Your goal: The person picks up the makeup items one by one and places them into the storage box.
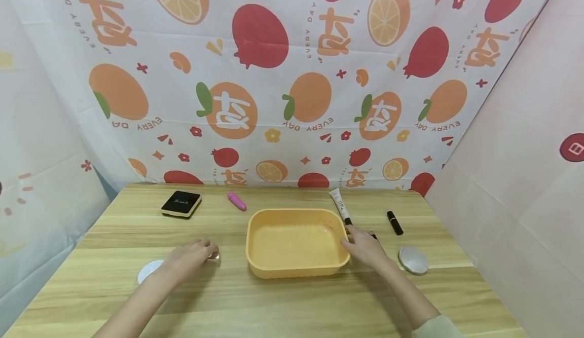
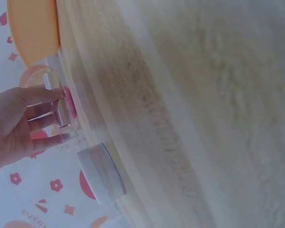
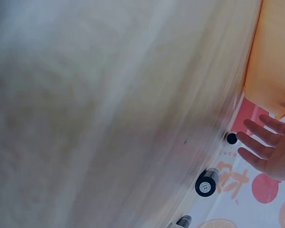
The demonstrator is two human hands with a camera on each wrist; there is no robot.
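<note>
Gold-tinted clear bottle (image 2: 61,114): pinched by the left hand (image 1: 190,258), thumb to one side and fingers to the other; mostly covered in the head view, so its exact kind cannot be told.
Left hand to bottle: held at the fingertips, on the side turned to the yellow basket (image 1: 296,247); whether the table (image 1: 274,305) is touched by it cannot be told.
Bottle's long axis: laid roughly level with the tabletop; one end seems to be pointed toward the basket.
Bottle to basket: placed to the left of the basket, apart from it, about abreast of its nearer half; it is reached only by the left hand, the right being well off beyond the basket.
Right hand (image 1: 365,247): held with fingers extended and spread, nothing gripped; placed at the basket's right end; whether the wall is touched cannot be told.
White disc (image 1: 147,271): partly hidden by the left forearm.
Pink tube (image 1: 236,201), black case (image 1: 181,202): both set beyond the left hand, the tube to the right, the case to the left.
White tube (image 1: 338,202): set beyond the right hand, its black cap pointed toward it.
Black stick (image 1: 395,223), round tin (image 1: 413,260): set to the right of the right hand; both well apart from the bottle.
</note>
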